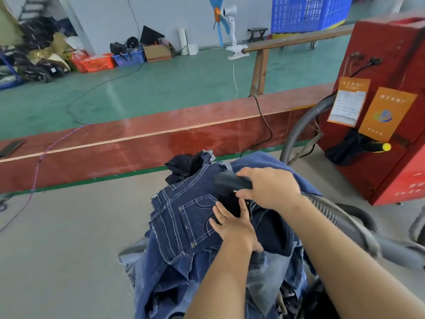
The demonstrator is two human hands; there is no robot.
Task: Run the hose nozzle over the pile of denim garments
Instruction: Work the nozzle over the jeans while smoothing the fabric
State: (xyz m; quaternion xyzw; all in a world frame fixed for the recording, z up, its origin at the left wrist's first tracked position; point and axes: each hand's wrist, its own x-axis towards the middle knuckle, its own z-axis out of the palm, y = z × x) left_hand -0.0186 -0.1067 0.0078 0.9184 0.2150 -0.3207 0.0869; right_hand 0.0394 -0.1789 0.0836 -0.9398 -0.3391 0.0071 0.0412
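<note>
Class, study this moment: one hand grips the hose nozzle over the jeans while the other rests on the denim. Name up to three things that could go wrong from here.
1. The left hand lies flat on the dark jeans right beside the nozzle; it might get caught or struck by the nozzle.
2. The ribbed hose trails behind the right hand and under that forearm; it could snag and jerk the nozzle.
3. The pile of denim looks loose, so garments may slide off.

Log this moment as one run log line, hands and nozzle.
right hand: grips hose nozzle | nozzle: on dark jeans atop denim pile | left hand: fingers flat on jeans | hose: trails right
</note>
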